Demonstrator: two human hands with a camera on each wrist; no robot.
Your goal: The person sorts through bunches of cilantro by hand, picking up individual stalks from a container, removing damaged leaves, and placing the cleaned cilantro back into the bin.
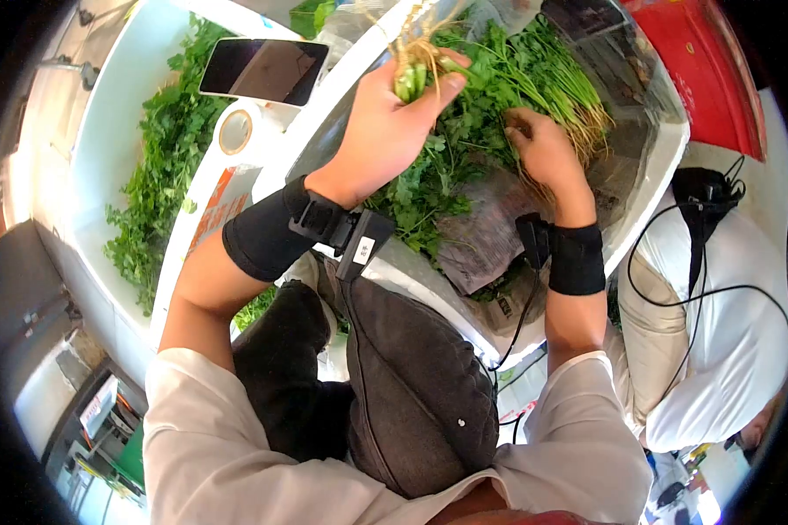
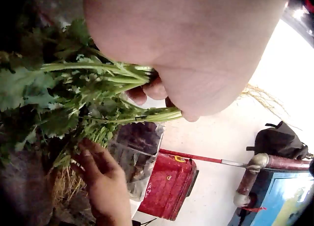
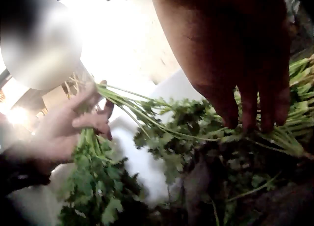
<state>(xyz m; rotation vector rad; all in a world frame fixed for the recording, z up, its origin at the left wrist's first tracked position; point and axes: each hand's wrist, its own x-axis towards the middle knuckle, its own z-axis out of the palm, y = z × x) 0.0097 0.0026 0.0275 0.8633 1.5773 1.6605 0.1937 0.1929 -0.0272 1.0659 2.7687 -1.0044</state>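
Past the right edge of the white foam box (image 1: 667,157) are a red box (image 1: 709,70) and another person (image 1: 718,306) in pale clothes. By its left edge, a phone (image 1: 267,70) lies flat with a roll of tape (image 1: 258,131) just beside it. Further left is a second foam box (image 1: 105,149) with more greens inside.

Clear plastic (image 1: 652,96) lines the first box, and a dull grey sheet (image 1: 486,227) lies in it toward the near edge. Coriander (image 1: 552,79), or a plant much like it, fills the far part, with its thin roots pointing to the right edge.

Near the box's far left side, the left hand (image 1: 385,131) is closed around a small bunch (image 1: 409,79) of the same plant. It holds the stems close to the roots, so the roots poke up and the leaves hang down. The right hand (image 1: 550,157) is down at the pile, nearer the right edge, with its fingers bent. I cannot tell if it pinches any stems.

This bunch should be very light. Its leaves look soft and easy to tear, and the stems could snap or slip if wet. A good place to hold is low on the stems, just by the roots, with a gentle squeeze.
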